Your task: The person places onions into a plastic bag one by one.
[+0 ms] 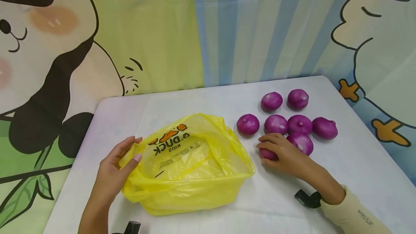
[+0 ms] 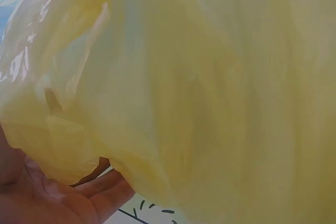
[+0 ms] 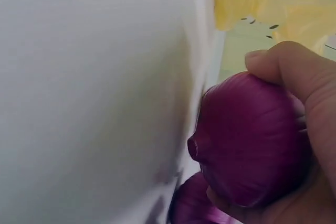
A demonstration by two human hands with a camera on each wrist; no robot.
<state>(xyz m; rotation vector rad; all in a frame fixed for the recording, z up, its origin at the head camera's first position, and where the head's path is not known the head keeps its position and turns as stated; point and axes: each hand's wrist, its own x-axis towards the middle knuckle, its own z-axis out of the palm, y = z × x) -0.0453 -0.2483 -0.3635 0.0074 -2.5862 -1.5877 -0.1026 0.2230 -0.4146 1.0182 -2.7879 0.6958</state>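
A: why's the left hand (image 1: pixel 110 171) at 9 o'clock on the yellow bag (image 1: pixel 191 198)?
B: loosely spread against the rim, prob so the mouth won't flop shut. right hand (image 1: pixel 287 155) at 3 grips an onion (image 1: pixel 268 154), other onions (image 1: pixel 299 124) around 2, likely for easy reach.

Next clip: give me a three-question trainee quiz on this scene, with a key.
1. True or false: the right hand holds a round purple onion.
2. Multiple choice: in the head view, where is the thin yellow plastic bag relative to the other purple onions? A) left, B) right, C) on top.
3. Count: how many other purple onions lie on the white table?
Key: 1 true; 2 A; 3 seven.
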